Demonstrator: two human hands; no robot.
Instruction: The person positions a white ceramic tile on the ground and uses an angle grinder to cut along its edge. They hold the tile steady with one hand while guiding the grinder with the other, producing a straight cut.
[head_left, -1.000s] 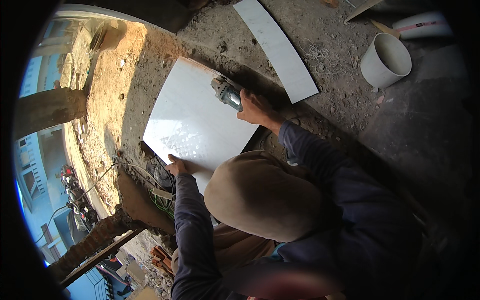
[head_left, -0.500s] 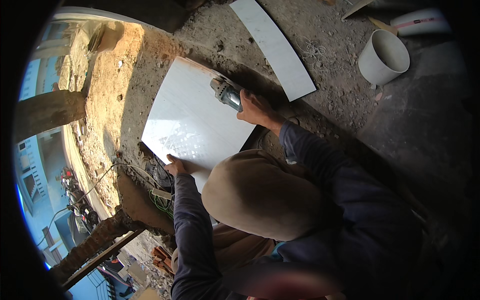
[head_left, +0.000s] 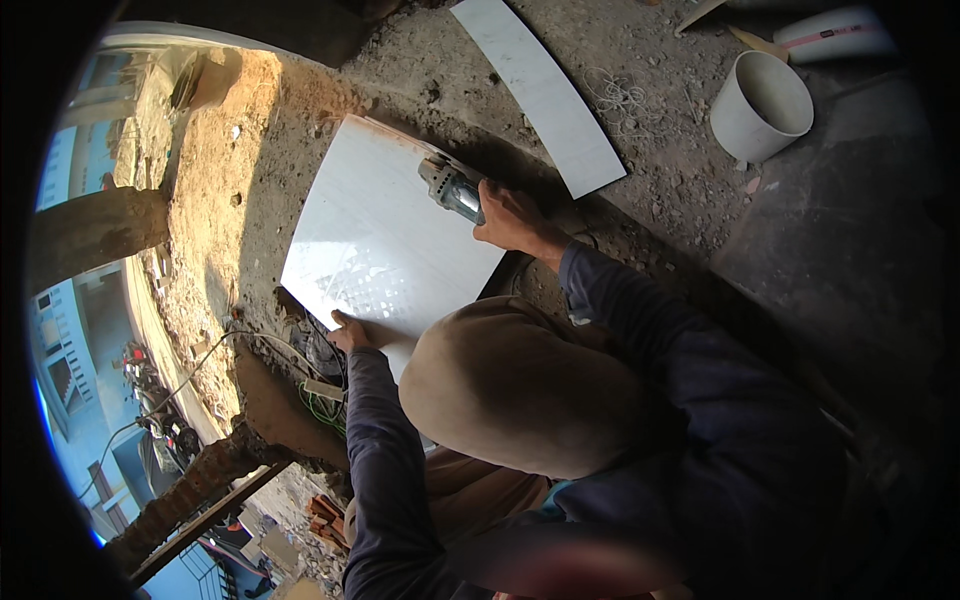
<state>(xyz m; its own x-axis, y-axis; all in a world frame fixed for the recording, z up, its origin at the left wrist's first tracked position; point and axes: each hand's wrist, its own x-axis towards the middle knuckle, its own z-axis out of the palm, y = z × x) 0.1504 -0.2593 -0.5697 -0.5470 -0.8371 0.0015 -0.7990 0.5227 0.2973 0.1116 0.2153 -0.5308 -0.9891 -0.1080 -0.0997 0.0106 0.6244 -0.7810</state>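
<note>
Grinder (head_left: 452, 190) crept slightly along R edge of tile (head_left: 350, 215); R hand (head_left: 512, 218) clamped on grinder; L hand (head_left: 349, 333) on tile's lower L edge, finger closure can't tell; poss. kickback if tile slips.

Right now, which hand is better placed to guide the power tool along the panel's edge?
Probably the right hand: it grips the power tool near the far right edge of the white panel. The left hand touches the panel's near left edge, away from the tool.
</note>
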